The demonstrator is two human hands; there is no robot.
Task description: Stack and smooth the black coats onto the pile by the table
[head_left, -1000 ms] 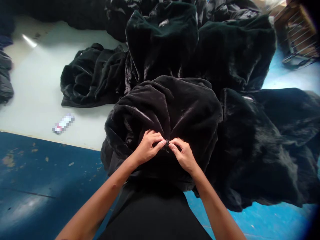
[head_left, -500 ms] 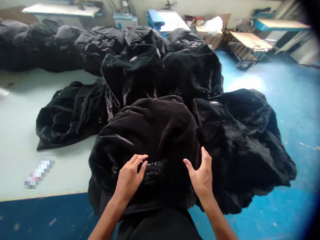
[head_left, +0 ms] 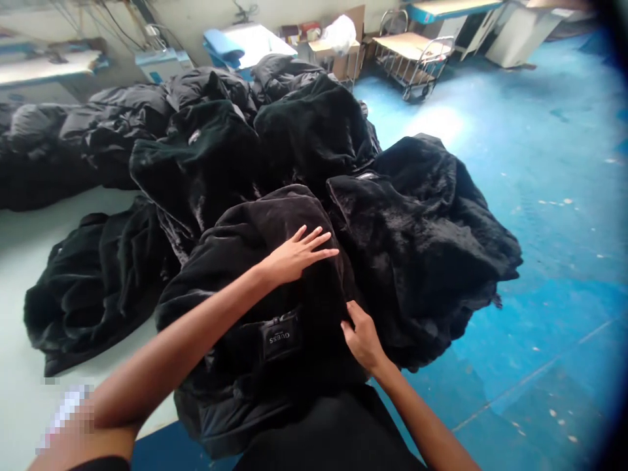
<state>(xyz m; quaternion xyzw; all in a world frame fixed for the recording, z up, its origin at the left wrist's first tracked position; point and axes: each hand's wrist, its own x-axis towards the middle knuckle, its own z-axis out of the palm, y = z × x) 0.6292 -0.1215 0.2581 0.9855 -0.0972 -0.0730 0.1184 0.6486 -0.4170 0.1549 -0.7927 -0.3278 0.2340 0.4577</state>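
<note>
A black furry garment (head_left: 255, 261) lies bunched in front of me, its small black label (head_left: 279, 337) facing up. My left hand (head_left: 297, 252) reaches across it and rests flat on the top of the bundle, fingers stretched out. My right hand (head_left: 362, 339) is at the garment's right side, fingers curled into the fur between this garment and the black furry garment (head_left: 417, 242) beside it. What the fingers pinch is partly hidden by the fabric.
Several more black garments (head_left: 196, 150) are heaped behind and to the left on a pale low platform (head_left: 19, 261). Blue floor (head_left: 540, 229) stretches to the right. A wheeled cart (head_left: 412, 52), cardboard boxes (head_left: 338, 46) and work tables stand at the far wall.
Both hands left the label. The left hand moved up and right over the top of the bundle; the right hand dropped to the garment's right edge. The view swung to the right.
</note>
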